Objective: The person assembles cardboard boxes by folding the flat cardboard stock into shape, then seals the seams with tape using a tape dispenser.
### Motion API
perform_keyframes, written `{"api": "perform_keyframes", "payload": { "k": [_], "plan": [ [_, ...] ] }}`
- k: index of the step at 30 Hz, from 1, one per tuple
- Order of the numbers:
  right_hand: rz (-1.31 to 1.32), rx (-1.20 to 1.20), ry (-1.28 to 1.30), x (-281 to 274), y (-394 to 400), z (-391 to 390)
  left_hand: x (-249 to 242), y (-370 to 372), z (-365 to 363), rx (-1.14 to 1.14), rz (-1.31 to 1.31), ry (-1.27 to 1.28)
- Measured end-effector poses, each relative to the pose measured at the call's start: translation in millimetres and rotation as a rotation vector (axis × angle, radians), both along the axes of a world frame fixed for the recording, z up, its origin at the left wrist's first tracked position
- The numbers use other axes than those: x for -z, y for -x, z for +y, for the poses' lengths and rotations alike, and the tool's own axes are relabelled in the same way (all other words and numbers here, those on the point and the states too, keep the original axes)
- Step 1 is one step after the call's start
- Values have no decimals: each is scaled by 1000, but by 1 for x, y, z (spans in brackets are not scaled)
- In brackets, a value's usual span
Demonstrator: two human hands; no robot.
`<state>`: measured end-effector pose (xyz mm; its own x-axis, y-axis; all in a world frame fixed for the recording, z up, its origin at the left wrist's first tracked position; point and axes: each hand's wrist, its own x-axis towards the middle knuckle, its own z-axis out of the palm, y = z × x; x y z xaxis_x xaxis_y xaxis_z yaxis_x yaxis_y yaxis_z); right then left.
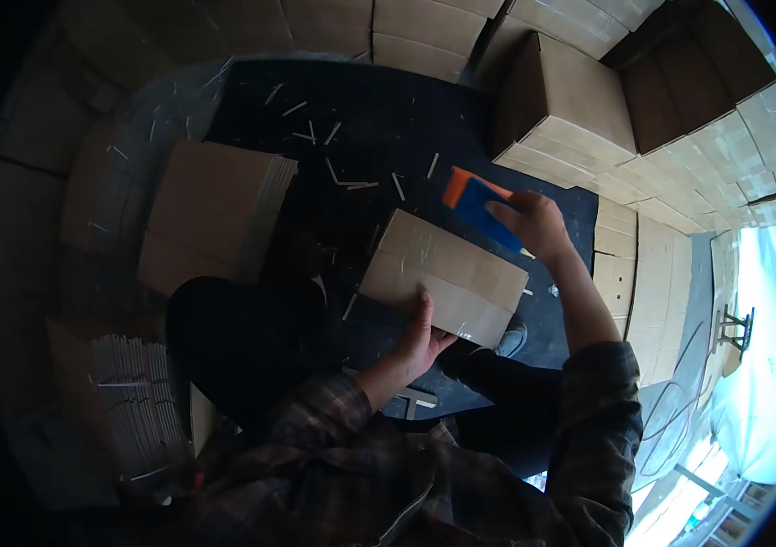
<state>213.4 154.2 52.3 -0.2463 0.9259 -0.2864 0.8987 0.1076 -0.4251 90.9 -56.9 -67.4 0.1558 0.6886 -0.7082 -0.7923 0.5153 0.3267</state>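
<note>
A closed brown cardboard box (447, 273) lies tilted in front of me, with shiny clear tape across its top and over its near edge. My left hand (422, 345) grips the box at its near side, thumb on the top face and fingers underneath. Above the far right corner of the box, my right hand (534, 223) is closed around a blue and orange tape dispenser (484, 208). The dispenser's orange end points up and left, apart from the box. Its tape roll cannot be made out.
Flattened cardboard stacks stand at left (210, 205) and lower left (137, 392). Large cartons (579, 100) are piled at upper right. Thin cardboard strips (331, 170) litter the black floor mat (379, 109). My shoe (513, 339) is beside the box. Bright plastic sheeting (762, 383) hangs at right.
</note>
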Motion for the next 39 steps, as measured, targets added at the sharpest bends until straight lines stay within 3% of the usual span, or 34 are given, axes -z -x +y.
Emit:
{"api": "perform_keyframes", "payload": {
  "k": [1, 3, 4, 6, 10, 14, 17, 23, 26, 28, 29, 32, 34, 39],
  "plan": [
    [96, 54, 44, -11, -8, -8, 2, 5, 0, -4, -8, -3],
    [183, 109, 91, -29, -26, -24, 9, 25, 1, 512, -276, 193],
    [256, 58, 179, -37, -35, -32, -1, 31, 3, 512, -284, 191],
    [325, 13, 267, -51, -44, -50, -26, 41, 7, 685, -26, -124],
    [427, 34, 341, -65, -51, -84, -55, 59, 28, 203, 334, -120],
    [450, 23, 410, -61, -50, -99, -81, 63, 32, 192, 326, -115],
    [455, 22, 439, -45, -48, -104, -82, 58, 25, 230, 262, -290],
    [439, -58, 444, -40, -40, -107, -43, 53, 28, 75, 40, -68],
    [386, -7, 439, -50, -32, -104, -67, 54, 34, 92, 118, -42],
    [295, 11, 340, -49, -30, -108, -84, 58, 27, 300, 493, -347],
    [296, 11, 341, -48, -28, -109, -80, 59, 26, 301, 493, -346],
    [242, -46, 273, -47, -26, -109, -63, 61, 29, 270, 486, -342],
    [310, 37, 407, -50, -25, -109, -60, 62, 34, 38, 29, -71],
    [357, 30, 425, -51, -25, -109, -53, 59, 35, 25, -14, -137]
  ]
}}
